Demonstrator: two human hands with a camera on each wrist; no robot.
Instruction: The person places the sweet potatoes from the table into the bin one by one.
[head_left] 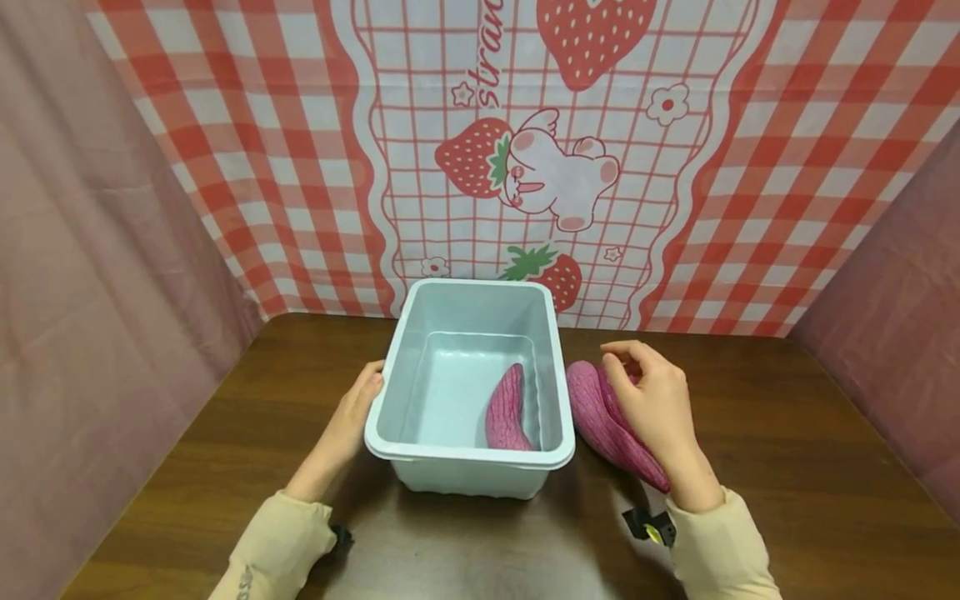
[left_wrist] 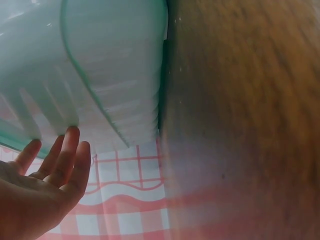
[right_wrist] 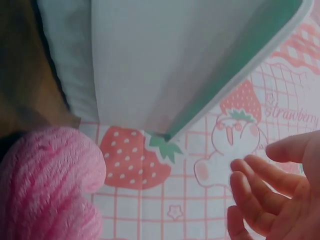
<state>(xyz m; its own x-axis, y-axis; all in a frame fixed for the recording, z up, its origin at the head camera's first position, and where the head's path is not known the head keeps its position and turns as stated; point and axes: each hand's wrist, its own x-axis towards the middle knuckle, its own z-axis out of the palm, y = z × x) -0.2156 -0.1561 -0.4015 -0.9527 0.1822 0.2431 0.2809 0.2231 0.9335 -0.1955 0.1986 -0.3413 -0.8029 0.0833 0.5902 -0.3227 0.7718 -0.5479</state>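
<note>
A pale blue-green plastic basin (head_left: 468,477) stands on the table. My left hand (head_left: 352,421) touches the basin's left side under the rim; in the left wrist view its extended fingertips rest against the wall. Inside the basin, against its right side, lies a curved magenta thing (head_left: 508,408) with a ribbed surface, its kind unclear. Right of the basin are similar magenta ribbed things (head_left: 592,404), at least two side by side, partly covered by my right hand (head_left: 656,404). That hand hovers above them with loosely bent fingers and holds nothing; the right wrist view shows their rounded ends (right_wrist: 55,170) apart from it.
The brown wooden table (head_left: 795,442) extends to both sides of the basin. A red-and-white checked strawberry cloth (head_left: 525,175) hangs behind it. Pink curtains (head_left: 97,250) flank the table. A small black device (head_left: 648,527) sits by my right wrist.
</note>
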